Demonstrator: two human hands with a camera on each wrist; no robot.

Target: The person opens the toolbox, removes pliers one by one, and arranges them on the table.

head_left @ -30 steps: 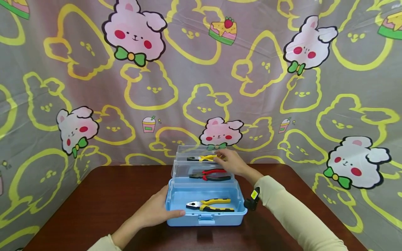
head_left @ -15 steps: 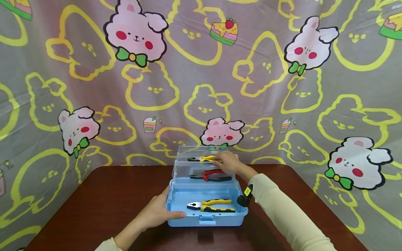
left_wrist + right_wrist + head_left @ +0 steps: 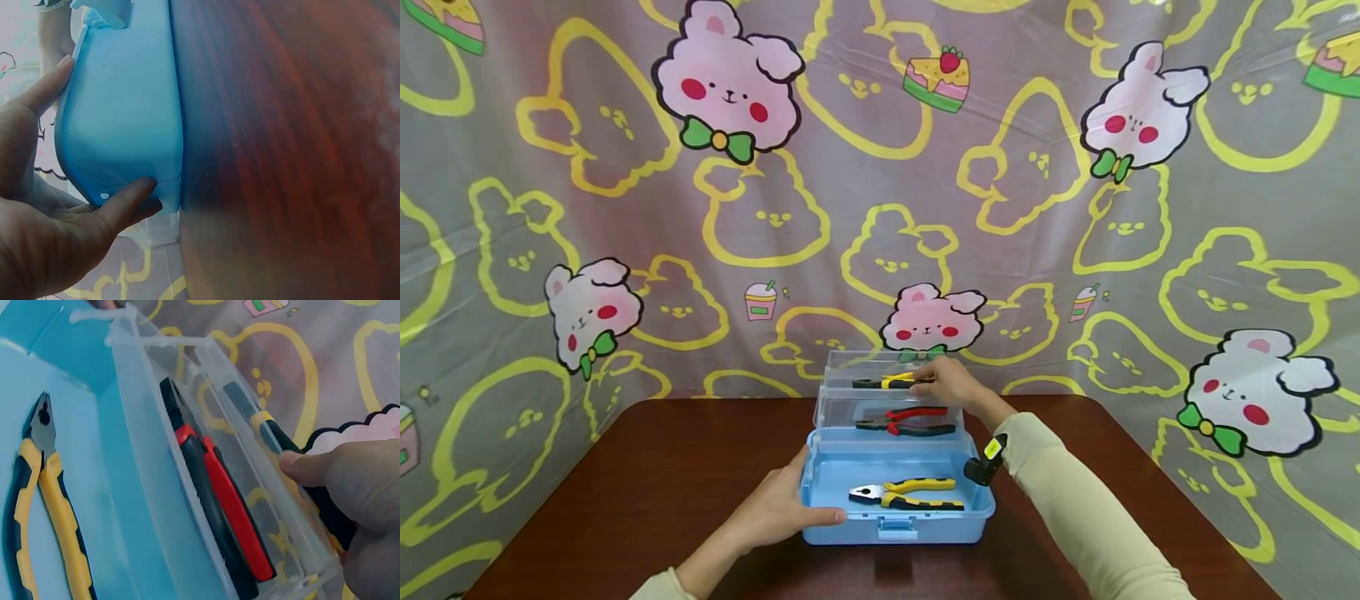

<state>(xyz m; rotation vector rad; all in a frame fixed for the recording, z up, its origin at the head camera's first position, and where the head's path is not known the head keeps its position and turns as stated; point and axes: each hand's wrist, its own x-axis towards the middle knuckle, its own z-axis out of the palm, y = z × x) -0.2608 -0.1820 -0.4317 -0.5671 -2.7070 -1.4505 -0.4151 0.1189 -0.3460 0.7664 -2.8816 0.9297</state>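
A blue toolbox (image 3: 925,531) stands on the table with its stepped clear trays raised at the back. My left hand (image 3: 775,504) grips its left front corner, thumb over the front rim and fingers along the side. Yellow-and-black pliers (image 3: 891,382) lie in the upper clear tray (image 3: 842,360), and my right hand (image 3: 951,382) pinches their handles there. In the right wrist view, the thumb (image 3: 300,465) is against these pliers, partly seen through the tray wall. Red-and-black pliers (image 3: 917,427) rest in the lower clear tray. Another yellow-and-black pair of pliers (image 3: 917,502) lies in the blue bottom.
The dark reddish-brown table (image 3: 647,483) extends on both sides of the toolbox. A patterned curtain (image 3: 820,208) hangs behind the table and along its sides. A latch (image 3: 898,529) is on the toolbox front.
My right hand has come down onto the upper pliers' handles, and those pliers have turned slightly, their jaws looking darker. My left hand keeps its place on the toolbox.
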